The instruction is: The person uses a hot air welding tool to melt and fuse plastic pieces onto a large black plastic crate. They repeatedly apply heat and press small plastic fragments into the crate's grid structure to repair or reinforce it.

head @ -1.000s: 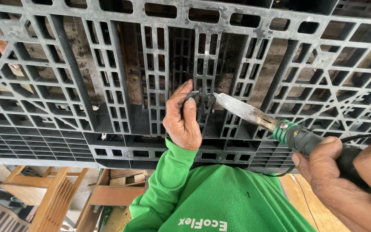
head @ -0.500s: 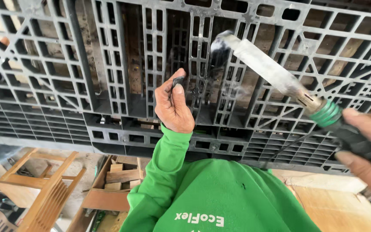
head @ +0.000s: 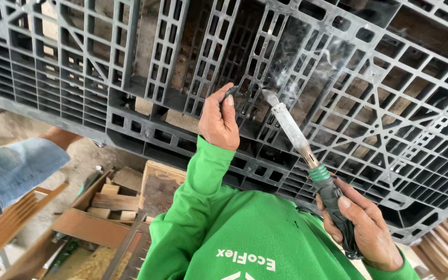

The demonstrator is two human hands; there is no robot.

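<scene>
A black plastic pallet (head: pixel 130 88) stands on edge in front of me, its grid ribs filling the upper view. My left hand (head: pixel 218 119), in a green sleeve, pinches a small dark strip of plastic (head: pixel 230 93) against a rib near the pallet's middle. My right hand (head: pixel 361 228) grips the black and green handle of a hot iron tool (head: pixel 292 129). Its flat metal blade points up toward the strip, its tip a little to the right of my left fingers. Thin smoke rises by the blade tip.
Another person's leg in blue denim (head: pixel 16 166) stands at the left, behind the pallet. A wooden crate with wood offcuts (head: pixel 115 199) lies on the ground below. Wooden slats (head: pixel 11 228) sit at the lower left, more slats (head: pixel 447 243) at the lower right.
The blade dropped from high on the pallet down to beside my left fingers. My left hand stayed on the rib. The view shifted, bringing the denim leg into sight at the left.
</scene>
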